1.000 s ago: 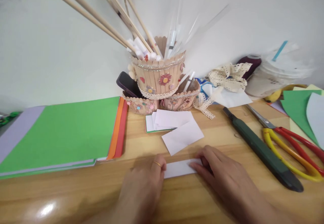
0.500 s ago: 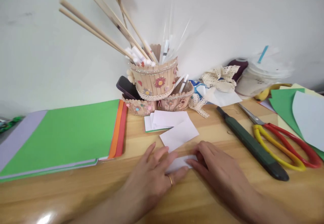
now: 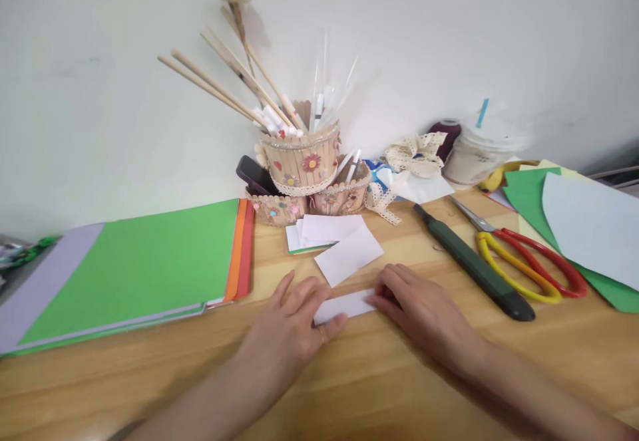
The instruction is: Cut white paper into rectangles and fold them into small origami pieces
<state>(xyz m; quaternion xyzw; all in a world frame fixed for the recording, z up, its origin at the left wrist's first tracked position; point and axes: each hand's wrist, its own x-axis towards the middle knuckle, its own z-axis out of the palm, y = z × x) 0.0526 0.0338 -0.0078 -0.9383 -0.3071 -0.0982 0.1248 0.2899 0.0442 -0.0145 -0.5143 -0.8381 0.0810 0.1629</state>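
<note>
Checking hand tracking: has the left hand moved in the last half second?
Yes, leftward. Judged against the loose card, the left hand had its thumb nearer under the right corner; now it's nearer under the bottom corner.

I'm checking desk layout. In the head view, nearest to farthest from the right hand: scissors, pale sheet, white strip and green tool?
1. White strip: touching the right hand.
2. Green tool: right of the hand.
3. Scissors: beyond the tool.
4. Pale sheet: far right.

A thin gold-toned ring (image 3: 323, 336) circles a digit of the left hand (image 3: 294, 321), toward six o'clock; both visible forearms (image 3: 234, 381) are bare.
</note>
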